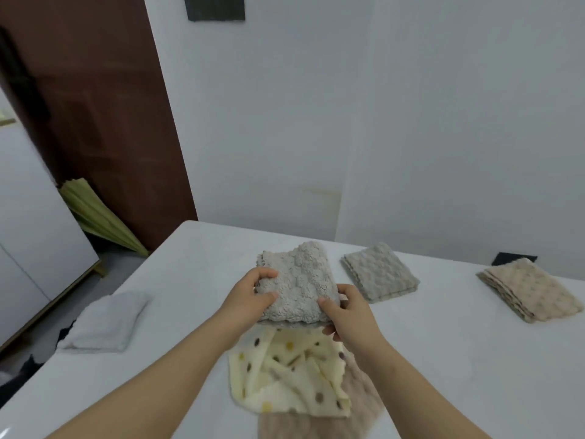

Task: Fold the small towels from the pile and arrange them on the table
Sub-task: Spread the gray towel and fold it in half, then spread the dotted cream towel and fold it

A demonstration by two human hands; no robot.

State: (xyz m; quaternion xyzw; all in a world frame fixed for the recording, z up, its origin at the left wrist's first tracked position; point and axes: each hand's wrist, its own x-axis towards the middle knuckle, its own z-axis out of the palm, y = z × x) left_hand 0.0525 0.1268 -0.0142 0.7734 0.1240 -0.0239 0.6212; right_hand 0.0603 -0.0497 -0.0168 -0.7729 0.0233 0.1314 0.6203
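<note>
A fluffy grey towel (pixel 300 280), folded, is held just above the white table (pixel 443 359). My left hand (pixel 250 296) grips its left edge and my right hand (pixel 345 312) pinches its near right corner. Below it lies the pile: a crumpled cream towel with coloured dots (pixel 285 381) on top of a beige towel (pixel 357 397). Folded towels lie on the table: a grey one (pixel 380 272) to the right, a beige one (pixel 531 288) far right, a white one (pixel 107 321) at the left.
The table's left edge runs diagonally beside a dark floor. A brown door (pixel 104 122), a folded green umbrella (pixel 98 217) and a white cabinet (pixel 34 217) stand to the left. A white wall rises behind the table.
</note>
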